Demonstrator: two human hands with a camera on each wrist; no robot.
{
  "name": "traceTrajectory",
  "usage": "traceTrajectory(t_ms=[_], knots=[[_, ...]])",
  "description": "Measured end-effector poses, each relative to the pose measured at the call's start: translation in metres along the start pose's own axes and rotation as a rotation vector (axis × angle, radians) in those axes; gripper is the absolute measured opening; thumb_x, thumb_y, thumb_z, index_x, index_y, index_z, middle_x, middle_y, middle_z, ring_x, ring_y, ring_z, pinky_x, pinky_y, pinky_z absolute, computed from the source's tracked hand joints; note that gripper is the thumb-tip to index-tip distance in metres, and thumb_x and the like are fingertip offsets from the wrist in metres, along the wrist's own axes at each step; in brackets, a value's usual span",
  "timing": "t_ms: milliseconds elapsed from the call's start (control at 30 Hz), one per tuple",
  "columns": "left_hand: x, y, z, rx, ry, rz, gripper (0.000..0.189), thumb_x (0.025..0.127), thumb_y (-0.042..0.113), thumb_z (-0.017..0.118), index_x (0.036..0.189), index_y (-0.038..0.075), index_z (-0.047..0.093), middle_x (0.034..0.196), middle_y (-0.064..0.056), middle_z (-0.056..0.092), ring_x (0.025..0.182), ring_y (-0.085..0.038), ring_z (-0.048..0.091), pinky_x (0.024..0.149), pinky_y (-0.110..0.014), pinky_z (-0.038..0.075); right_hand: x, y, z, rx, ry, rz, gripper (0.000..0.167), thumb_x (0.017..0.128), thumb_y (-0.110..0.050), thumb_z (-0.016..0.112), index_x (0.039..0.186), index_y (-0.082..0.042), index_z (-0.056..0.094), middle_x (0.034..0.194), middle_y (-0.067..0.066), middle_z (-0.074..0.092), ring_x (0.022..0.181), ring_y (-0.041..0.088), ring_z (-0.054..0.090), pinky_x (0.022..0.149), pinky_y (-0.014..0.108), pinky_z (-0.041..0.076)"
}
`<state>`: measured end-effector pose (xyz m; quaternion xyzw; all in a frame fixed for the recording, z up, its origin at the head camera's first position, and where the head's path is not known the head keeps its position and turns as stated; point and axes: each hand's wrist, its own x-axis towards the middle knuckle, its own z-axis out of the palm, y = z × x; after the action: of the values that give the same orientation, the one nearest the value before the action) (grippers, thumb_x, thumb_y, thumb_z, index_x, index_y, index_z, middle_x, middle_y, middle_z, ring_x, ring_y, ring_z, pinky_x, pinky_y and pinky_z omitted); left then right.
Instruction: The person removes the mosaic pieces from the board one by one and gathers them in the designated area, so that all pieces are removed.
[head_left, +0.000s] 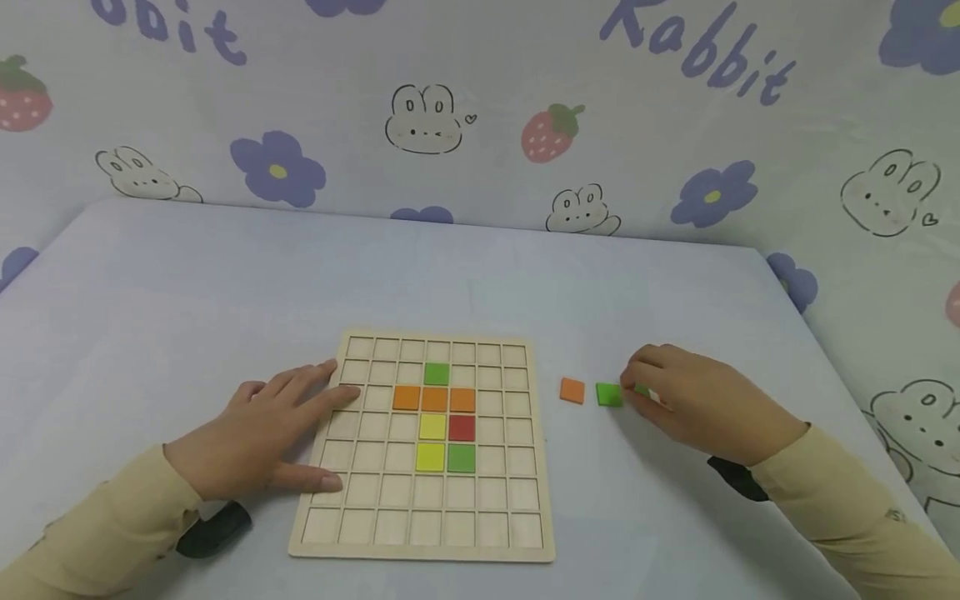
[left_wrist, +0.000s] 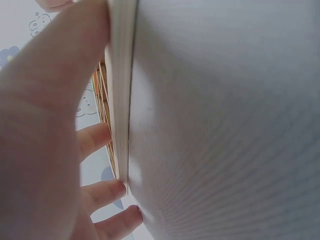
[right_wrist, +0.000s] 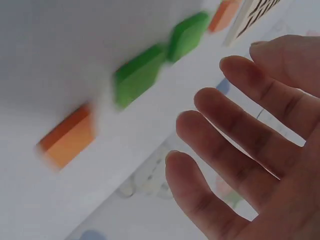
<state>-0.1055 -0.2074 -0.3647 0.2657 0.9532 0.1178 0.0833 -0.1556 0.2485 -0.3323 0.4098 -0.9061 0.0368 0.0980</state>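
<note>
A wooden grid board (head_left: 420, 553) lies on the table with green, orange, yellow and red square tiles in its middle cells. My left hand (head_left: 255, 433) rests at its left side, fingers spread, thumb and index finger over the rim. In the left wrist view, fingers (left_wrist: 102, 195) lie along the board's edge (left_wrist: 120, 100). My right hand (head_left: 697, 400) hovers over loose tiles right of the board, fingers bent, nothing visibly held. Beside its fingertips are a green tile (head_left: 608, 395) and a second, partly covered green tile (head_left: 642, 389). An orange tile (head_left: 572, 391) lies nearer the board.
Another orange tile (right_wrist: 70, 137) shows in the right wrist view, beyond the two green ones; the right hand hides it from the head view. A white cloth (head_left: 480, 275) covers the table. Behind stands a backdrop (head_left: 480, 183) printed with rabbits, flowers and strawberries.
</note>
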Motion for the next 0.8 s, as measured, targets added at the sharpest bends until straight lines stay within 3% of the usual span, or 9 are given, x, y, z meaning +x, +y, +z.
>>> traceTrajectory(t_ms=[133,300,633,800], knots=[[0.0,0.0,-0.001,-0.005,-0.002,0.001,0.092,0.075,0.081,0.048,0.147,0.025,0.035,0.154,-0.017,0.028,0.136,-0.037,0.032,0.094,-0.061,0.033,0.023,-0.021,0.007,0.011,0.047,-0.113,0.018,0.076,-0.006,0.077,0.088,-0.014,0.065,0.092,-0.002,0.062,0.085,0.013,0.058,0.068,0.026,0.051],[0.0,0.0,-0.001,0.006,-0.004,0.002,0.093,0.074,0.082,0.047,0.147,0.024,0.035,0.154,-0.017,0.028,0.136,-0.038,0.032,0.093,-0.061,0.033,0.054,-0.043,0.012,-0.038,0.024,-0.183,0.013,0.081,-0.012,0.074,0.091,-0.013,0.065,0.101,0.003,0.062,0.096,0.019,0.058,0.074,0.028,0.051],[-0.001,-0.002,-0.003,0.014,0.002,0.005,0.092,0.075,0.081,0.047,0.147,0.025,0.034,0.154,-0.017,0.028,0.136,-0.038,0.033,0.093,-0.062,0.033,0.123,-0.077,0.021,-0.081,-0.151,-0.214,0.028,0.092,-0.024,0.064,0.116,-0.01,0.06,0.106,0.001,0.063,0.097,0.016,0.057,0.081,0.025,0.051],[-0.001,-0.002,-0.002,0.012,0.003,0.006,0.092,0.075,0.082,0.047,0.146,0.026,0.035,0.154,-0.016,0.028,0.136,-0.038,0.033,0.093,-0.062,0.033,0.144,-0.082,0.03,-0.08,-0.222,-0.222,0.03,0.096,-0.023,0.058,0.123,-0.01,0.056,0.109,0.002,0.062,0.098,0.016,0.058,0.084,0.026,0.05]])
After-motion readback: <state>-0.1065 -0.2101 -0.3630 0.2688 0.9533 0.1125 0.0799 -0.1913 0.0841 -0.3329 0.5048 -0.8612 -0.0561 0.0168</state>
